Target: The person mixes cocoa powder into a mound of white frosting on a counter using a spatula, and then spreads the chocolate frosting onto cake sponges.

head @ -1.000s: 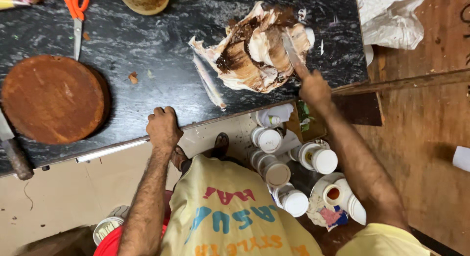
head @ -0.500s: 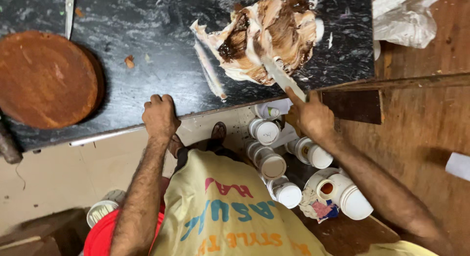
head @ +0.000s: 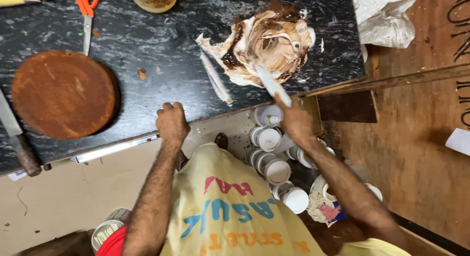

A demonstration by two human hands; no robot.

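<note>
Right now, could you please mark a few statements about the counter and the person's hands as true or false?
1. The right hand holds a spatula whose blade lies in the pile of white and brown cream. True.
2. The left hand holds the scissors. False: it rests curled on the edge of the dark counter; the orange-handled scissors lie untouched at the far side.
3. The round brown cake sits on the counter, left of the left hand. True.
4. The cream is spread over the round cake. False: the cake's top is bare, and the cream is heaped directly on the counter.
5. Several white-lidded jars stand below the counter edge. True.
</note>
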